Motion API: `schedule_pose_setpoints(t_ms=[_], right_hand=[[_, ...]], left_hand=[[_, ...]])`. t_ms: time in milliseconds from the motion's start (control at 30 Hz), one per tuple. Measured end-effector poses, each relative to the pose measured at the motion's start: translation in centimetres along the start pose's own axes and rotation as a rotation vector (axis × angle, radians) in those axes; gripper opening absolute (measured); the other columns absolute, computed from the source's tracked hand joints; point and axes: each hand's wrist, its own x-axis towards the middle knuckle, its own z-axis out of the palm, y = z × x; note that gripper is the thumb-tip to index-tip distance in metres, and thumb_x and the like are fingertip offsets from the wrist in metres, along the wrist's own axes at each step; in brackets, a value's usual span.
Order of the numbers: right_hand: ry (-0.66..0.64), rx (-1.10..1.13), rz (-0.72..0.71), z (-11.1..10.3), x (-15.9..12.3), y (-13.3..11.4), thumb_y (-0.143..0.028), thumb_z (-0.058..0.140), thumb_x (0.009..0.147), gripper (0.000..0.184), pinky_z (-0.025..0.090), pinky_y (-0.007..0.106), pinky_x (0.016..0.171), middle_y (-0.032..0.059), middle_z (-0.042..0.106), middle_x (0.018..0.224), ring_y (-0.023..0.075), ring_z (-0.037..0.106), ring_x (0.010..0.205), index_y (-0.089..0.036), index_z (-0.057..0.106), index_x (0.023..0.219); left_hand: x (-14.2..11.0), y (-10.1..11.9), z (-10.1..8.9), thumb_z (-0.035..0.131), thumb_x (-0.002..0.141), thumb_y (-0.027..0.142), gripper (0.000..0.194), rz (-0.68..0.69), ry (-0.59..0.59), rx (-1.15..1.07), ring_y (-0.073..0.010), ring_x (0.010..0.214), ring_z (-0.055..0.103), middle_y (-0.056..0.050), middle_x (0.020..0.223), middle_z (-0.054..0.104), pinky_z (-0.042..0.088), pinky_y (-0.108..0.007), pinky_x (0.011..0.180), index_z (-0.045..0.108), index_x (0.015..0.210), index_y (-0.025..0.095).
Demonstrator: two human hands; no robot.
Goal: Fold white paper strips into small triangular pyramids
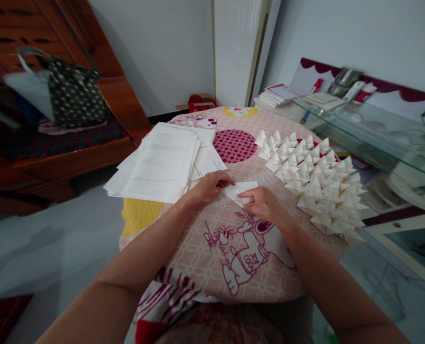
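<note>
A small folded piece of white paper (238,190) lies on the cloth-covered round table between my hands. My left hand (212,186) has its fingers curled together at the paper's left corner. From the right, my right hand (264,206) grips the paper's near right edge, its index finger lying across the top. Left of my hands rests a stack of white printed sheets (162,157), its edges uneven. Rows of folded white paper pieces (311,177) with pointed tips stand close together on the table's right side.
A patterned pink tablecloth (205,239) covers the table. To the right is a glass-topped shelf (377,129) with papers, cups and a red-capped item. A wooden bench (119,105) at the left holds a dotted bag (74,91). A white pillar (237,48) rises behind.
</note>
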Motion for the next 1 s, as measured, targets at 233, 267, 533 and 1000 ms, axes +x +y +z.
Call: schedule_pose_setpoints(t_ms=[233,267,533,1000], right_hand=[[0.005,0.004,-0.018,0.0,0.0,0.0,-0.015,0.064,0.077,0.048,0.043,0.025,0.066,0.0035,0.074,0.072,0.016,0.063,0.066,-0.018,0.076,0.123],[0.009,0.002,-0.027,0.0,-0.1,0.1,-0.016,0.063,0.078,0.047,0.043,0.025,0.065,0.0034,0.074,0.072,0.016,0.063,0.066,-0.019,0.077,0.123],[-0.046,-0.271,-0.23,0.1,-0.5,-0.1,-0.02,0.055,0.089,0.042,0.041,0.027,0.069,0.0077,0.078,0.086,0.0201,0.067,0.075,-0.028,0.074,0.126],[-0.1,-0.375,-0.302,-0.3,-0.8,-0.9,-0.016,0.051,0.092,0.04,0.039,0.028,0.067,0.01,0.077,0.086,0.0212,0.067,0.076,-0.023,0.072,0.125]], left_hand=[[-0.3,1.1,1.1,0.056,0.08,0.001,0.034,0.148,-0.006,0.11,-0.0165,0.095,0.068,-0.004,0.102,0.074,0.053,-0.031,0.09,0.079,0.096,0.021],[-0.2,1.0,1.3,0.058,0.081,0.003,0.032,0.152,-0.031,0.118,-0.0163,0.094,0.068,-0.003,0.1,0.074,0.053,-0.03,0.089,0.08,0.096,0.022],[0.0,0.5,1.1,0.063,0.083,0.005,0.028,0.155,-0.09,0.108,-0.0156,0.092,0.068,-0.002,0.1,0.074,0.052,-0.029,0.088,0.081,0.094,0.024],[0.0,0.2,1.1,0.062,0.082,0.004,0.032,0.136,-0.099,0.141,-0.0163,0.095,0.068,-0.003,0.104,0.074,0.051,-0.028,0.089,0.081,0.099,0.024]])
